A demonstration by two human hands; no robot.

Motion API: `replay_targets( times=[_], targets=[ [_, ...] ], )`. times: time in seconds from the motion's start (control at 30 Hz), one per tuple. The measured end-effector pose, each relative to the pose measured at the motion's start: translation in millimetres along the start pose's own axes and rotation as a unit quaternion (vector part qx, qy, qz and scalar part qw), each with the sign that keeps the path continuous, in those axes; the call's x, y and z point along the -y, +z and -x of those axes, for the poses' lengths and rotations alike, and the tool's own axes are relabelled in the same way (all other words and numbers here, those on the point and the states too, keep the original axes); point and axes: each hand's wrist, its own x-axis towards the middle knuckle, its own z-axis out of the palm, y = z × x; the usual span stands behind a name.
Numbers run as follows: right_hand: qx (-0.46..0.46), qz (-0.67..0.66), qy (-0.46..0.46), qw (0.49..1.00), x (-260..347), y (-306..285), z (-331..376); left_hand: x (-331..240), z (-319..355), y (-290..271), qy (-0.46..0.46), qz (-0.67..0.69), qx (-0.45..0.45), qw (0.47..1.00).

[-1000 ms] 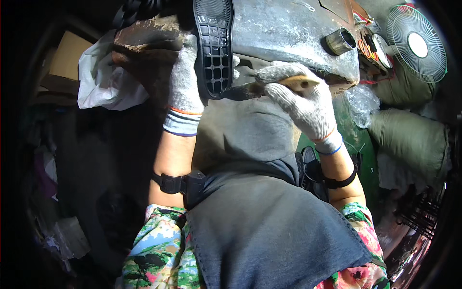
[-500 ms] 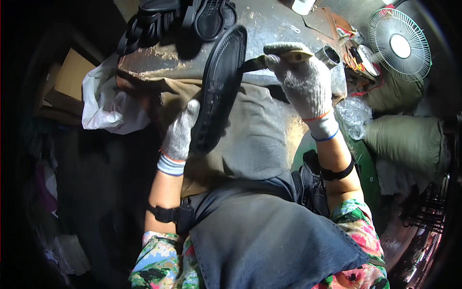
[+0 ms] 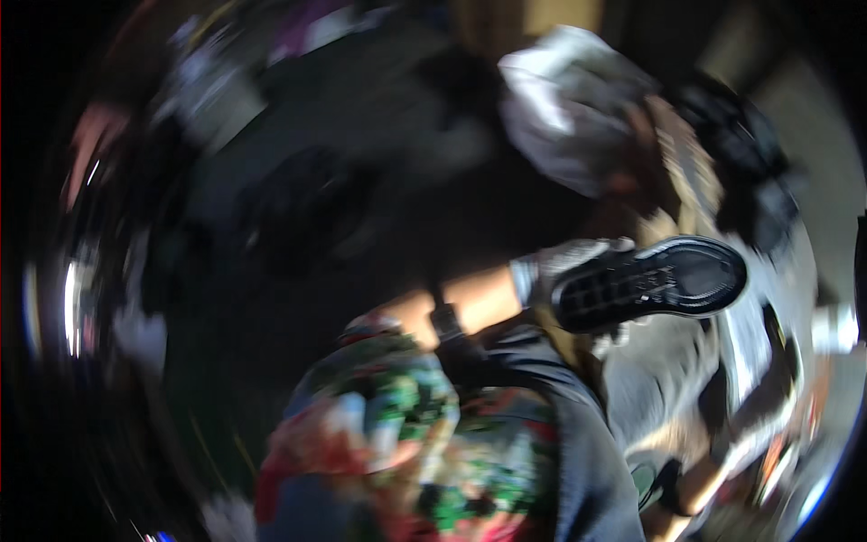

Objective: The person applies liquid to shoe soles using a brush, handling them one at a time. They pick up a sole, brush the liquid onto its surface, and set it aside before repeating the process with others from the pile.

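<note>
A black shoe sole [image 3: 655, 282] is raised over my lap on the right of the view, its ridged, hollowed face turned toward me. My left hand [image 3: 578, 256], in a pale knitted glove, is closed round the sole's near end, and gloved fingertips show past its lower edge. Farther right, my gloved right hand [image 3: 757, 423] is smeared by motion, apart from the sole. A dark narrow shape [image 3: 784, 354] shows by it; whether the hand holds this I cannot make out.
Beyond the sole, blurred, lie a worn worktable edge [image 3: 691, 167], a pile of black soles [image 3: 745, 149] and a white sack [image 3: 578, 104]. A white container [image 3: 835, 329] is at the far right. Dark floor [image 3: 361, 199] fills the left.
My view has swung sharply left and tilted, so the table and hands now sit at the right. The sole's hollowed face has turned toward me. The right hand's wooden-handled tool is no longer clear.
</note>
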Motion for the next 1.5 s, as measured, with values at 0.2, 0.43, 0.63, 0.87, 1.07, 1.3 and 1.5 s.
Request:
replay_targets(
  times=[0.2,0.43,0.63,0.87,1.07,1.3,1.5],
  targets=[
    [-0.017,-0.170,-0.090,0.981,-23.1,1.6,-19.3,-101.4,155.6,-46.7,0.221,0.414,-0.008,0.883],
    [-0.020,-0.100,-0.185,0.977,17.6,5.6,-14.6,-126.3,296.4,-155.2,0.690,0.410,-0.223,0.553],
    [0.011,-0.042,-0.027,0.999,37.7,44.0,-11.7,-81.0,90.9,-135.6,0.376,0.488,-0.207,0.760],
    [-0.040,-0.256,0.181,0.949,-62.1,-3.7,-68.3,-111.5,-175.5,-49.7,0.201,0.188,-0.156,0.949],
    [-0.057,-0.438,0.270,0.856,-159.9,-15.3,-117.4,-163.1,-322.5,-78.7,0.251,-0.038,-0.294,0.922],
    [0.053,-0.398,0.422,0.813,-207.1,28.4,-198.1,-222.6,-398.9,-181.1,0.006,-0.111,-0.325,0.939],
    [0.126,-0.388,0.485,0.774,-261.8,63.1,-247.7,-228.7,-443.6,-181.8,-0.163,-0.390,-0.132,0.897]
  ],
)
